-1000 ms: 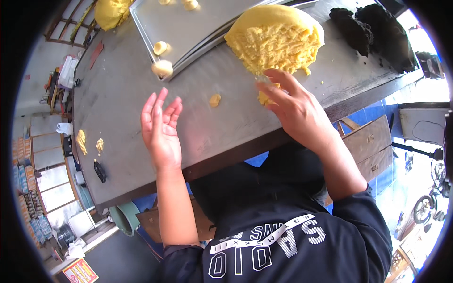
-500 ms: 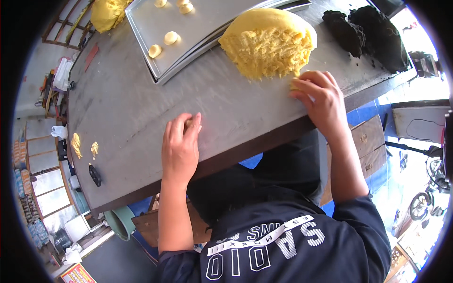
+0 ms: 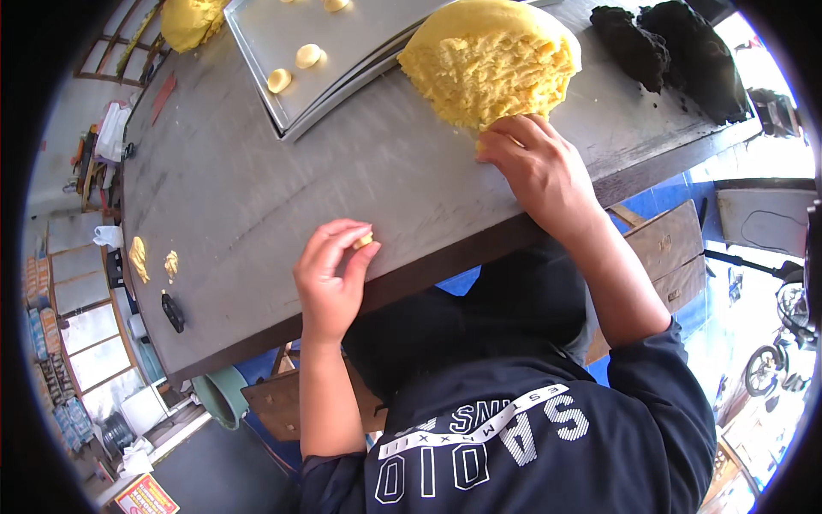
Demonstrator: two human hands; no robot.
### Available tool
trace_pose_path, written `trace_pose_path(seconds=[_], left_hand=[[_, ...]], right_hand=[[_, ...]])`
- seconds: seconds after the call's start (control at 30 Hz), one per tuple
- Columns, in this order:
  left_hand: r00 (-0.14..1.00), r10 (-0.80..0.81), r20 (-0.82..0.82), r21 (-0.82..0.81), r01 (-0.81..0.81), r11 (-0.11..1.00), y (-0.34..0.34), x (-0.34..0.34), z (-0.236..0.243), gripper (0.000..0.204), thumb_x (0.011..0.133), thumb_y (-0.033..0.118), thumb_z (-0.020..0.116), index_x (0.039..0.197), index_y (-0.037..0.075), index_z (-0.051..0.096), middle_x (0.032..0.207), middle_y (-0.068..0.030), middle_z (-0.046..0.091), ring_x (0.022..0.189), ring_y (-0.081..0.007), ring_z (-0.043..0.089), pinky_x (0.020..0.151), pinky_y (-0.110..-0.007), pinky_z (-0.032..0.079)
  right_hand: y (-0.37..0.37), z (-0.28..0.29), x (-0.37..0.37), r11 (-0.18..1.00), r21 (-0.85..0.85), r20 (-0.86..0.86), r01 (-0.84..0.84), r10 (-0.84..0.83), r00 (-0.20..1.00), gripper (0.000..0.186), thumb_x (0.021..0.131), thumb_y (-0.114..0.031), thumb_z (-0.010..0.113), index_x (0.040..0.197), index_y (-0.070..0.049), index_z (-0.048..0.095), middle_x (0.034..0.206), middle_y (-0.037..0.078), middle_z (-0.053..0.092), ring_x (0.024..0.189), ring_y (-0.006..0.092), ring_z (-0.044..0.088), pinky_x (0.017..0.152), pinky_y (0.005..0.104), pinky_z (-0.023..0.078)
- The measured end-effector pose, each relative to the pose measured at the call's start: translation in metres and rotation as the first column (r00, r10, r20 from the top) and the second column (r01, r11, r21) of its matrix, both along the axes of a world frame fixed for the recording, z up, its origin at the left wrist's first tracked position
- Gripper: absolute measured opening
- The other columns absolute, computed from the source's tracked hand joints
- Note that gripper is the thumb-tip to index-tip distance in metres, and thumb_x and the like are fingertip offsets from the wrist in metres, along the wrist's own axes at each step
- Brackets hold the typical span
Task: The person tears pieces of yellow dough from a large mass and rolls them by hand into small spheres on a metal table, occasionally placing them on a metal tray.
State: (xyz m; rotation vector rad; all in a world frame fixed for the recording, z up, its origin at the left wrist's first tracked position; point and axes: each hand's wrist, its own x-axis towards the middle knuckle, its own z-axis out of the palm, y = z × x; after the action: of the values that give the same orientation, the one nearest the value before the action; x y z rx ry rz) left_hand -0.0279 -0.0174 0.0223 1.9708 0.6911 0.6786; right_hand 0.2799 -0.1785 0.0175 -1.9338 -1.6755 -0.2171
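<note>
Between the thumb and fingers of my left hand [image 3: 332, 272] is a small piece of yellow dough [image 3: 364, 241], held just above the table near its front edge. My right hand [image 3: 538, 170] is at the near side of a big yellow dough mound [image 3: 492, 64], whose near face is rough and torn. Its fingers are pinched, and a bit of yellow dough [image 3: 481, 148] shows at their tips. Beyond my left hand, a metal tray [image 3: 295, 21] carries several small pale dough rounds, such as the nearest round [image 3: 279, 80].
Black dough lumps [image 3: 698, 64] lie at the far right of the grey table [image 3: 248, 206]. Another yellow dough lump [image 3: 190, 21] sits at the far left. Dough scraps [image 3: 139, 259] and a small black object [image 3: 172, 312] rest near the left edge, with a red strip [image 3: 163, 98] farther back.
My right hand has moved left along the near edge of the dough mound. My left hand has turned and moved slightly nearer to me, so the dough piece in its fingers now shows.
</note>
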Motion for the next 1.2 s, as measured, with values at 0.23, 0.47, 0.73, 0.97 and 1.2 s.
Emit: trace_pose_path(seconds=[0.23, 0.47, 0.73, 0.97, 1.2], left_hand=[[0.973, 0.004, -0.231, 0.474, 0.109, 0.874, 0.005, 0.001, 0.000, 0.031, 0.097, 0.003, 0.087, 0.128, 0.002, 0.081, 0.119, -0.0127, 0.082, 0.115, -0.0362, 0.074, 0.097, -0.042, 0.060], [0.855, 0.057, -0.515, 0.648, 0.345, 0.679, 0.004, 0.001, 0.037, 0.026, 0.102, 0.029, 0.085, 0.122, 0.013, 0.090, 0.143, -0.0088, 0.081, 0.145, -0.0399, 0.064, 0.126, -0.057, 0.046], [1.000, 0.003, -0.017, 0.885, 0.014, 0.466, 0.040, 0.117, -0.006, 0.036, 0.107, 0.027, 0.081, 0.078, 0.010, 0.069, 0.087, -0.0035, 0.073, 0.086, -0.0270, 0.067, 0.090, -0.045, 0.045], [0.997, 0.060, 0.047, 0.796, -0.074, 0.601, 0.040, 0.117, -0.012, 0.035, 0.110, 0.025, 0.077, 0.078, 0.010, 0.071, 0.080, -0.0052, 0.067, 0.078, -0.0284, 0.064, 0.084, -0.046, 0.044], [0.909, 0.336, 0.248, -0.188, -0.296, 0.937, 0.044, 0.094, 0.003, 0.055, 0.122, 0.045, 0.064, 0.088, 0.005, 0.079, 0.076, 0.0133, 0.045, 0.074, -0.0007, 0.039, 0.065, -0.026, 0.029]], right_hand=[[0.007, 0.016, -0.007, 0.982, -0.184, -0.098, 0.044, -0.063, 0.993, 0.018, 0.094, -0.019, 0.087, 0.105, -0.008, 0.078, 0.119, 0.008, 0.072, 0.113, 0.0327, 0.071, 0.096, 0.0449, 0.062], [-0.023, 0.012, -0.012, 0.987, -0.038, -0.125, 0.156, -0.160, 0.979, 0.018, 0.093, -0.016, 0.086, 0.108, -0.008, 0.080, 0.118, 0.007, 0.073, 0.112, 0.0330, 0.070, 0.098, 0.0446, 0.062], [-0.007, 0.015, -0.020, 0.998, 0.009, -0.107, 0.055, -0.054, 0.993, 0.007, 0.094, -0.006, 0.073, 0.100, -0.005, 0.076, 0.113, 0.009, 0.072, 0.109, 0.0335, 0.072, 0.094, 0.0453, 0.062], [-0.003, 0.004, -0.008, 0.999, -0.016, -0.058, 0.050, -0.051, 0.997, 0.009, 0.096, -0.015, 0.079, 0.100, -0.007, 0.076, 0.109, 0.010, 0.071, 0.107, 0.0320, 0.073, 0.091, 0.0452, 0.063], [0.012, 0.019, -0.013, 0.993, -0.098, -0.046, 0.061, -0.066, 0.997, 0.016, 0.097, -0.020, 0.082, 0.093, -0.006, 0.075, 0.107, 0.011, 0.070, 0.109, 0.0326, 0.072, 0.092, 0.0463, 0.063]])
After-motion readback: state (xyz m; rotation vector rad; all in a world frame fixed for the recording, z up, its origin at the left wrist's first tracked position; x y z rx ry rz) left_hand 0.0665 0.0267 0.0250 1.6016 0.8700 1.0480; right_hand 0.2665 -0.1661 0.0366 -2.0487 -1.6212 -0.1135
